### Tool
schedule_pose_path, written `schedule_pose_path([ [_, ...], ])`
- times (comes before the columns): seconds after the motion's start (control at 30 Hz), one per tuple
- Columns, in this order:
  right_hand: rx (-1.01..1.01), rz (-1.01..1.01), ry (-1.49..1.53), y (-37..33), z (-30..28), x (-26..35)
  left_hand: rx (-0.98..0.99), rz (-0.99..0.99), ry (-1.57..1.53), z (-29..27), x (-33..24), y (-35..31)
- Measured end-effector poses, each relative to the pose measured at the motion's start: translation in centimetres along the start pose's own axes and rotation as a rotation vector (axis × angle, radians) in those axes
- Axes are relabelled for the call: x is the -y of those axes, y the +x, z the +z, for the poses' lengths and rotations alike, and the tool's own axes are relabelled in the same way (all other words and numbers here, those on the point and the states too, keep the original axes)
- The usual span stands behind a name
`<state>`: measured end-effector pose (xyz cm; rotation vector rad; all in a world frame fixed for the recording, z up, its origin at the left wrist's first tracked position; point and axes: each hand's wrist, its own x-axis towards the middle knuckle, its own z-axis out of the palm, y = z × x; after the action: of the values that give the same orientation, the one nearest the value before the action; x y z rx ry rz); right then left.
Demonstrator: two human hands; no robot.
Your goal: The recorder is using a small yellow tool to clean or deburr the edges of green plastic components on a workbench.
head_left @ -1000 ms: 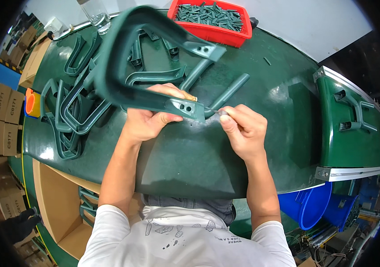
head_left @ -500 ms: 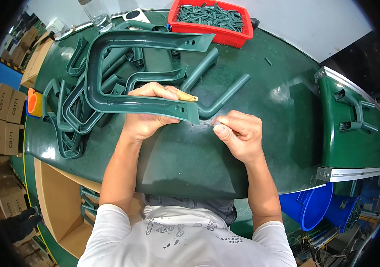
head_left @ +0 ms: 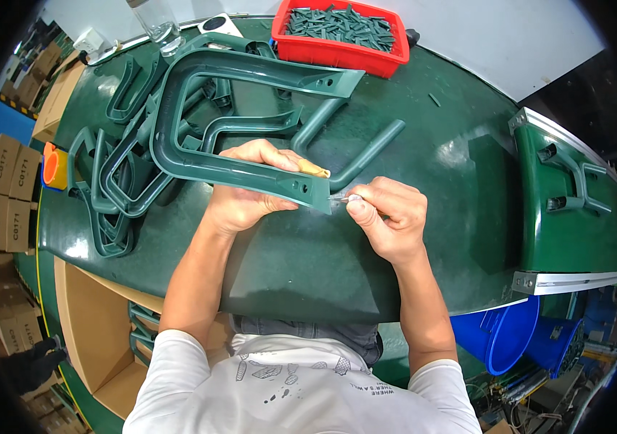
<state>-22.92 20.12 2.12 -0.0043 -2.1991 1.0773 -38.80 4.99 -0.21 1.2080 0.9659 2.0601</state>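
Observation:
A U-shaped green plastic part [head_left: 240, 171], channelled along its length and with holes near its two ends, lies in the grip of my left hand [head_left: 240, 206]. One of that hand's fingers wears a yellow finger cover [head_left: 313, 168]. Between the thumb and fingers of my right hand [head_left: 393, 217] is a small thin metal blade [head_left: 339, 198], mostly covered by the fingertips. Its tip points left and is at the near end of the green part; I cannot tell whether they touch. Behind my left hand, similar green parts [head_left: 373, 153] rest on the table.
More curved green parts [head_left: 109, 235] pile up on the left of the green table [head_left: 308, 282]. A red bin [head_left: 337, 54] of small green pieces stands at the back, beside a clear container [head_left: 167, 36]. Right is a raised green panel [head_left: 576, 239]; below it, a blue bin [head_left: 500, 340]. An open carton [head_left: 84, 318] sits lower left.
The U-shaped part has shifted slightly right and tilted, its near end dropping a little toward me, with my left hand moving along. My right hand has barely moved; more of the blade shows.

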Motion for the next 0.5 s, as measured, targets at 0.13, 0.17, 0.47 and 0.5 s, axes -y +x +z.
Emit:
schedule_pose_path([
  [0.13, -0.055, 0.007, -0.037, -0.1, 0.1, -0.1, 0.005, -0.021, 0.015, 0.2, 0.2, -0.2],
  [0.17, -0.071, 0.014, -0.054, -0.1, 0.1, -0.1, 0.013, -0.021, 0.016, 0.2, 0.3, -0.2],
  [0.47, -0.09, 0.315, 0.297, 0.1, -1.1, 0.2, 0.008, -0.034, 0.072, 0.7, -0.3, 0.0],
  [0.5, -0.042, 0.353, 0.375, -0.1, -1.2, 0.3, -0.009, -0.009, 0.064, 0.5, -0.4, 0.0],
])
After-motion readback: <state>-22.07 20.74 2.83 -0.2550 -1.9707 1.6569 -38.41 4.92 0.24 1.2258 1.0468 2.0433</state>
